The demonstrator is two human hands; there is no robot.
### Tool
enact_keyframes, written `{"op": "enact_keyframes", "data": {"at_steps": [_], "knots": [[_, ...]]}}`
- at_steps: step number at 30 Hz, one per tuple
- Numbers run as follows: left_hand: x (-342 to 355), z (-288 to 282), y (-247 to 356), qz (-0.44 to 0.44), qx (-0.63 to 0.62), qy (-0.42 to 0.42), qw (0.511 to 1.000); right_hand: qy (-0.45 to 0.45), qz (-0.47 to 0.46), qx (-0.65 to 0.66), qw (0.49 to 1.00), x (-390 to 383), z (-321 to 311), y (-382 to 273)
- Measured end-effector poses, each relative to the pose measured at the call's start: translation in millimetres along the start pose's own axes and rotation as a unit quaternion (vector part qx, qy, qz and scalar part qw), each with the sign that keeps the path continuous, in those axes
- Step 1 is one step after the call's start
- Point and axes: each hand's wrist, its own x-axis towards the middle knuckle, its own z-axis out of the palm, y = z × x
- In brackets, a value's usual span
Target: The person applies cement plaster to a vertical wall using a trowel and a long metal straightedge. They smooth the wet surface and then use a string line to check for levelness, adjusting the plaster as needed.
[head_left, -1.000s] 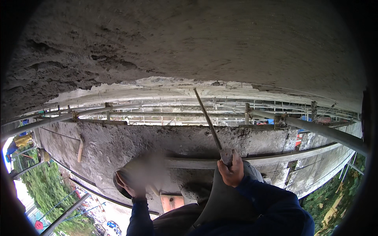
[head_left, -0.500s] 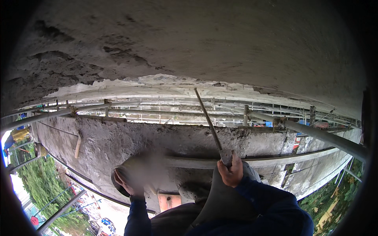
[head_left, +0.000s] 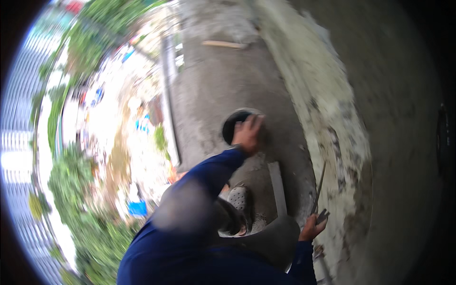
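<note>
Left hand [head_left: 248, 135]: fingers slightly parted at the dark bowl [head_left: 230, 127] above the concrete ledge [head_left: 204, 104]; grip could not be told. Right hand [head_left: 311, 229] wrapped the long-bladed tool [head_left: 319, 187]. Judged advisable: bowl held level, blade controlled near the pale surface [head_left: 304, 80].

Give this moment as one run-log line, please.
Left hand: at dark round object; right hand: gripping long thin tool; nearby: grey perforated shoe

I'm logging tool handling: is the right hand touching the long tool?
Touching. The head view shows the right hand closed around one end of the long tool.
</note>
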Motion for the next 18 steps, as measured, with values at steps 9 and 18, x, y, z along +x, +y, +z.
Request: {"op": "enact_keyframes", "data": {"at_steps": [9, 18], "knots": [[-22.4, -53.3, -3.7, -0.025, -0.157, -0.138, 0.978, -0.173, 0.108, -0.236, 0.950, 49.4, 6.3, -66.5], [-407.0, -13.0, -185.9, -0.291, -0.357, 0.222, 0.859, -0.238, 0.085, -0.262, 0.931, 108.1, 19.2, -109.2]]}}
